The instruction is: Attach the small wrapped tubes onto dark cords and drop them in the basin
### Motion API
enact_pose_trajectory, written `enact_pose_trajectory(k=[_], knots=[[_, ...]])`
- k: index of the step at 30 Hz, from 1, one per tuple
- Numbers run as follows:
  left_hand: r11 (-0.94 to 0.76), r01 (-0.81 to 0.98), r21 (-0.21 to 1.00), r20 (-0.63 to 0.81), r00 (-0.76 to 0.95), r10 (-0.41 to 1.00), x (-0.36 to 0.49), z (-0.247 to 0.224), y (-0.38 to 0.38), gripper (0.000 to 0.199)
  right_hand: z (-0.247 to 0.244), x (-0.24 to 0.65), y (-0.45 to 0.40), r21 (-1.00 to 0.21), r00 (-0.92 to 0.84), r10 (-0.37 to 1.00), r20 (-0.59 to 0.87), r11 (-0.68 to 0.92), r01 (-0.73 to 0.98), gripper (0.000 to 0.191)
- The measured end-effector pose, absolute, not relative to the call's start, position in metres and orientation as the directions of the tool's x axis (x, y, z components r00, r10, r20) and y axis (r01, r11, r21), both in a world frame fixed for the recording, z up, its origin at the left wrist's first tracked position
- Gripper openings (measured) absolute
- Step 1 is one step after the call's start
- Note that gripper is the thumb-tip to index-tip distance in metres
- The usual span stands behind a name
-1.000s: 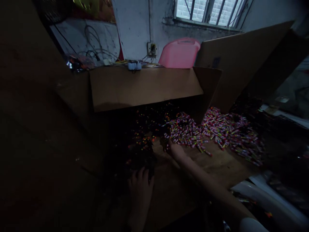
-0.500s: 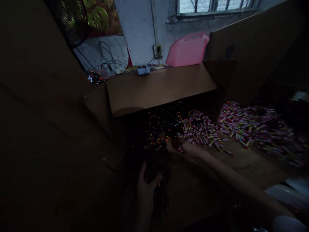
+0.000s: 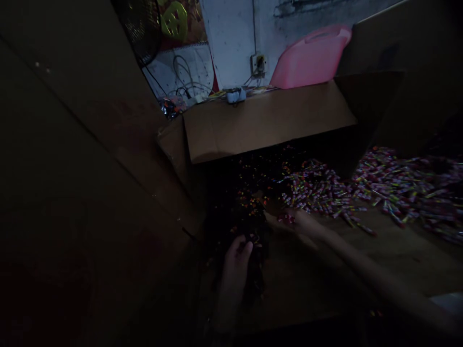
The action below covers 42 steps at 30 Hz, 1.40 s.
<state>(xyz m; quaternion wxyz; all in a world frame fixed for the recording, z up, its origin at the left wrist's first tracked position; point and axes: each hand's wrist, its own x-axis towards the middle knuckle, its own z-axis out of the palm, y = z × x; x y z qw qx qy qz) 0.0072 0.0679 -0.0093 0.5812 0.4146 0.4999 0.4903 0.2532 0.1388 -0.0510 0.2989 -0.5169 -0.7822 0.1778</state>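
Observation:
In the dim light, my left hand [image 3: 237, 258] is curled with thumb and fingers close together over a dark heap of small pieces [image 3: 258, 270]. Something dark with pale bits shows at its fingertips, too dim to name. My right hand [image 3: 302, 222] is closed around a few small pink-and-red wrapped sticks [image 3: 286, 219], just above the wooden table [image 3: 307, 270]. Loose orange and yellow bits [image 3: 249, 205] lie scattered on the dark heap, beyond my left hand. To the right spreads a pile of the same wrapped sticks [image 3: 318, 188].
Behind the heap an open cardboard box [image 3: 267, 120] leans its flap forward. A pink plastic container [image 3: 311, 58] stands behind it, beside a wall socket [image 3: 259, 64]. Large cardboard [image 3: 90, 144] walls off the left side. A fan [image 3: 139, 29] is at the upper left.
My left hand's thumb and fingers have drawn together from a wider spread. My right hand has pulled back slightly from the heap with its sticks. The view has swung left and down.

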Motion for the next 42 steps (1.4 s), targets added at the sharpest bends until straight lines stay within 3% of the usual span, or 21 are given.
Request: enact_pose_trajectory(k=[2, 4, 6, 8, 11, 17, 22, 27, 31, 36, 39, 42], knots=[[0.083, -0.018, 0.996, -0.082, 0.059, 0.995, 0.005, -0.008, 0.062, 0.043, -0.037, 0.240, 0.118, -0.700, -0.241, 0.930, 0.277, 0.367, 0.613, 0.027], [-0.012, 0.132, 0.991, 0.002, 0.075, 0.997, 0.003, -0.002, 0.055, 0.042, -0.017, 0.228, 0.096, -0.894, -0.257, 0.946, 0.196, 0.280, 0.349, 0.028], [-0.089, 0.302, 0.949, 0.062, 0.098, 0.993, 0.004, 0.010, 0.050, 0.037, 0.005, 0.219, 0.078, -0.960, -0.338, 0.932, 0.134, 0.206, 0.187, 0.025], [-0.159, 0.449, 0.879, 0.113, 0.128, 0.985, 0.007, 0.024, 0.045, 0.033, 0.025, 0.214, 0.066, -0.961, -0.368, 0.915, 0.166, 0.234, 0.148, 0.021], [-0.276, 0.549, 0.789, 0.211, 0.179, 0.961, 0.014, 0.041, 0.042, 0.031, 0.042, 0.213, 0.057, -0.917, -0.322, 0.907, 0.271, 0.345, 0.200, 0.018], [-0.457, 0.545, 0.703, 0.375, 0.262, 0.889, 0.019, 0.053, 0.039, 0.034, 0.050, 0.219, 0.045, -0.773, -0.290, 0.853, 0.433, 0.517, 0.367, 0.016], [-0.480, 0.574, 0.664, 0.376, 0.298, 0.877, 0.017, 0.057, 0.041, 0.032, 0.054, 0.222, 0.039, -0.558, -0.386, 0.745, 0.544, 0.665, 0.496, 0.029], [-0.488, 0.586, 0.647, 0.361, 0.328, 0.873, 0.016, 0.052, 0.043, 0.037, 0.052, 0.220, 0.031, -0.308, -0.539, 0.645, 0.541, 0.749, 0.586, 0.032], [-0.421, 0.617, 0.665, 0.268, 0.328, 0.906, 0.013, 0.042, 0.045, 0.040, 0.048, 0.214, 0.023, -0.112, -0.598, 0.600, 0.531, 0.749, 0.653, 0.032], [-0.449, 0.643, 0.620, 0.269, 0.364, 0.892, 0.008, 0.025, 0.048, 0.034, 0.048, 0.209, 0.021, -0.102, -0.597, 0.601, 0.531, 0.745, 0.659, 0.034], [-0.563, 0.687, 0.460, 0.365, 0.431, 0.825, 0.008, 0.013, 0.043, 0.027, 0.034, 0.206, 0.022, -0.121, -0.586, 0.577, 0.569, 0.764, 0.634, 0.033], [-0.587, 0.740, 0.327, 0.364, 0.475, 0.801, 0.014, -0.008, 0.032, 0.024, -0.004, 0.203, 0.016, -0.161, -0.527, 0.569, 0.631, 0.761, 0.629, 0.028]])
